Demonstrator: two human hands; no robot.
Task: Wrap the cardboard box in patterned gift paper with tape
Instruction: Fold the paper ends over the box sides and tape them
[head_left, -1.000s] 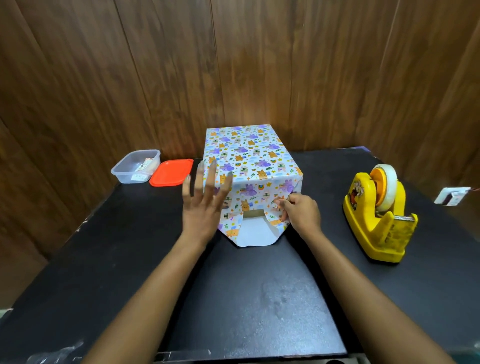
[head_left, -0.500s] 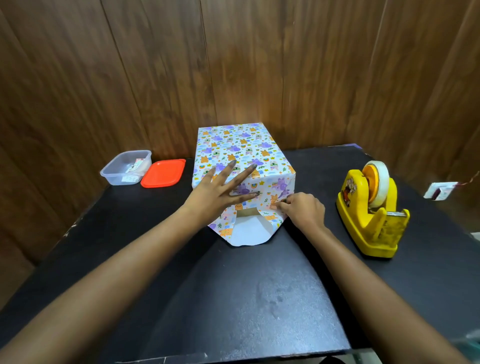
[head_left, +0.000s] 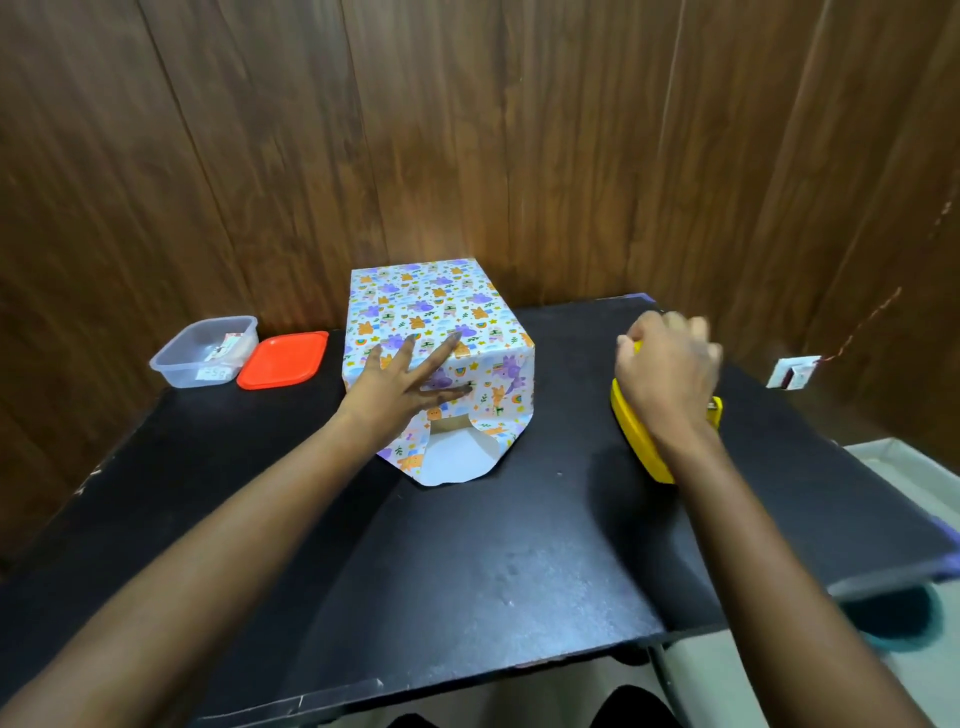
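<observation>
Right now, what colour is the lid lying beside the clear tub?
The lid is orange-red, plainest in the head view.

Open lane on the table (head_left: 493, 571) between wrapped box (head_left: 426, 306) and tape dispenser (head_left: 641, 447) — wide, unobstructed to the near edge. Left of the box, orange lid (head_left: 283, 359) and clear container (head_left: 200, 358) fill the back strip; wood-panel wall (head_left: 467, 130) stands close behind the box.
</observation>
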